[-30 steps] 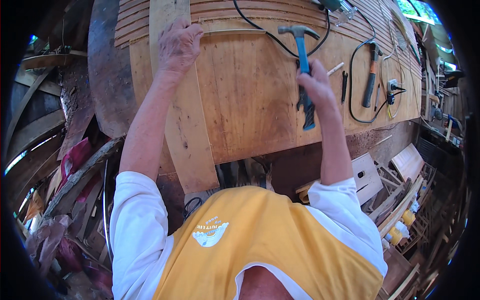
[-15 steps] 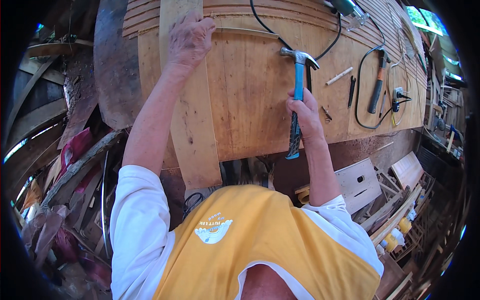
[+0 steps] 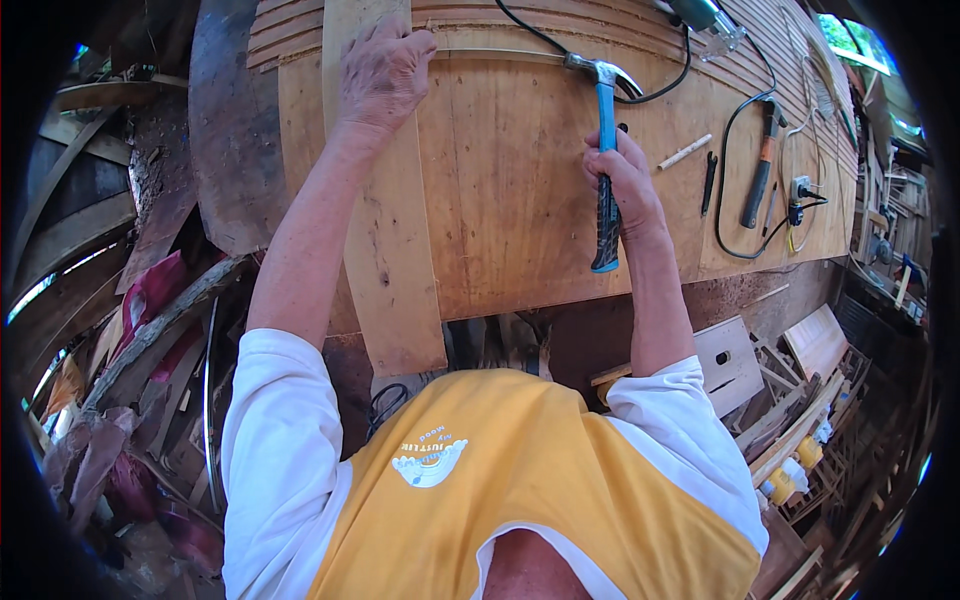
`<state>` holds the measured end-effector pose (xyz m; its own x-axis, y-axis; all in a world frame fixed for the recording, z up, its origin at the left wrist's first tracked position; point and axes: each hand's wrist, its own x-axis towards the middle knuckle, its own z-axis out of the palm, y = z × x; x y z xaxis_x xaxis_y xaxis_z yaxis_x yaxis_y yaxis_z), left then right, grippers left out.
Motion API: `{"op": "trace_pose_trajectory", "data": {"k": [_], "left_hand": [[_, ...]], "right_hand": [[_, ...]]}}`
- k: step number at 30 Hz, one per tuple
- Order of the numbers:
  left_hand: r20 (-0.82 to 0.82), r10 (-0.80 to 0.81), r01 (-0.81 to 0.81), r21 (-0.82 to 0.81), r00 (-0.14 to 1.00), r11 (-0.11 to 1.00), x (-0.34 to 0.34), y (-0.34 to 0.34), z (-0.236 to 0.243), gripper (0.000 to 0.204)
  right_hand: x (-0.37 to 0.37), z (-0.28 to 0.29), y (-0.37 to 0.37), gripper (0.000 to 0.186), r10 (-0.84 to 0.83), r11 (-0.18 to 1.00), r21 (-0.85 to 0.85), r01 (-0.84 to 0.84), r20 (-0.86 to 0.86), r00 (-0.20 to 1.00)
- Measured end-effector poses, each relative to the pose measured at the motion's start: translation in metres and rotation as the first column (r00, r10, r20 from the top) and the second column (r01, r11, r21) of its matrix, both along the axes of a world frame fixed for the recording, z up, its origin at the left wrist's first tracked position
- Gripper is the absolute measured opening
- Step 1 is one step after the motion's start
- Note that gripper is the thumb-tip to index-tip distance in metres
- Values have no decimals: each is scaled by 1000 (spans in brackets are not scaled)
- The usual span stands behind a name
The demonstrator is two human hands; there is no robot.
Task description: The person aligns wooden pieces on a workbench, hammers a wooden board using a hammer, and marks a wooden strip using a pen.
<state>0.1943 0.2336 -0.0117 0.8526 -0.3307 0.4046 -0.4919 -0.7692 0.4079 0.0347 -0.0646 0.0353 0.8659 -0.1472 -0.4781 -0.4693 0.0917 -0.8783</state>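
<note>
My right hand [image 3: 625, 175] grips the blue-and-black handle of a claw hammer [image 3: 607, 105], whose steel head lies over the right end of a thin pale wooden strip [image 3: 500, 55]. My left hand [image 3: 385, 75] rests on a long flat board [image 3: 390, 280] at the strip's left end, fingers bent and pinched around something I cannot make out. The board lies across a plywood worktop [image 3: 500, 200], with grooved slats [image 3: 470, 20] along the far side.
A second hammer [image 3: 760, 170], black cable [image 3: 720, 230], white rod [image 3: 685, 150], dark slim tool [image 3: 708, 185], power plug [image 3: 800, 200] and green-bodied power tool [image 3: 715, 30] lie rightward. Scrap wood [image 3: 150, 330] crowds the left; panels [image 3: 720, 360] and offcuts fill the lower right.
The hammer dipped toward me half a second ago and has since risen toward the strip, its head now at the strip's right end. My left hand stays at the board.
</note>
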Motion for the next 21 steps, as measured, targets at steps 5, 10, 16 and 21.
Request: {"op": "trace_pose_trajectory", "data": {"k": [5, 10, 16, 21], "left_hand": [[4, -10, 10, -31, 1000, 999, 0, -1, 2, 5], [-9, -1, 1, 3, 1000, 1000, -4, -1, 9, 5], [23, -10, 11, -59, 1000, 998, -4, -3, 16, 5], [30, -35, 38, -105, 999, 994, -3, -8, 17, 9]], "right_hand": [[6, -1, 0, 25, -37, 998, 49, 35, 44, 998], [6, 3, 4, 25, 40, 999, 32, -41, 10, 999], [-5, 2, 4, 25, -116, 990, 85, 111, 61, 991], [-4, -5, -3, 24, -42, 996, 86, 38, 48, 998]]}}
